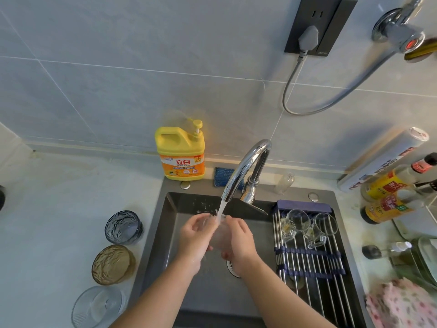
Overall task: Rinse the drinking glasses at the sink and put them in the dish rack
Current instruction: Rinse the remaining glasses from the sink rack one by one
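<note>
Over the dark sink [163, 223], a clear drinking glass [218, 233] is held between my left hand [194, 235] and my right hand [238, 240], under the running water from the chrome tap [246, 166]. The glass is blurred and partly hidden by my fingers. Two clear glass mugs [298, 221] [324, 226] lie on the roll-up dish rack [312, 256] across the sink's right side. On the counter to the left stand a blue glass [123, 227], an amber glass [113, 263] and a clear ribbed glass [99, 306].
A yellow dish soap bottle [181, 152] and a blue sponge [223, 176] sit behind the sink. Sauce bottles [390, 197], a foil roll [383, 159] and a pink cloth [402, 304] crowd the right counter. A grey cable [298, 95] hangs from the wall socket.
</note>
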